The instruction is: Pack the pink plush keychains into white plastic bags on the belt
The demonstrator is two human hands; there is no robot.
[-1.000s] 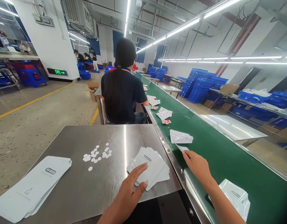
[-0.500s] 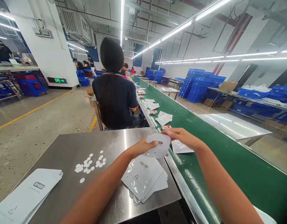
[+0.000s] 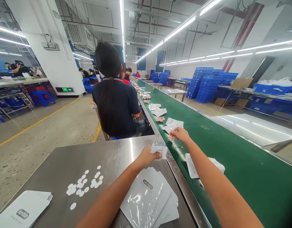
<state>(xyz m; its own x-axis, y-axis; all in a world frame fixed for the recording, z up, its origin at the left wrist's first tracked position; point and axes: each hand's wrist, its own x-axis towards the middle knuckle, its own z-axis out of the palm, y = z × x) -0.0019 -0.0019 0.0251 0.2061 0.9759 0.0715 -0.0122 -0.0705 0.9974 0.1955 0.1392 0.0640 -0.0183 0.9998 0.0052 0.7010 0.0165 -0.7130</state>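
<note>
My left hand (image 3: 147, 155) is closed on a white pouch (image 3: 158, 148), held above the far edge of the steel table (image 3: 65, 164). My right hand (image 3: 180, 134) reaches out over the green conveyor belt (image 3: 207, 139) and pinches a small pink item (image 3: 171, 136). A fanned stack of white pouches (image 3: 149, 199) lies on the table under my left forearm. Another white pouch (image 3: 192, 164) lies on the belt, partly hidden by my right arm.
Several round white stickers (image 3: 82, 185) lie scattered on the table, and a pile of white pouches (image 3: 22, 213) sits at its near left corner. A person in a dark shirt (image 3: 116, 104) sits ahead beside the belt. More pouches (image 3: 173, 123) and pink items ride the belt. Blue crates (image 3: 207, 84) are stacked at the right.
My left hand lifted a pouch off the stack and now clutches it. My right hand left the pouch and moved farther along the belt to the pink item.
</note>
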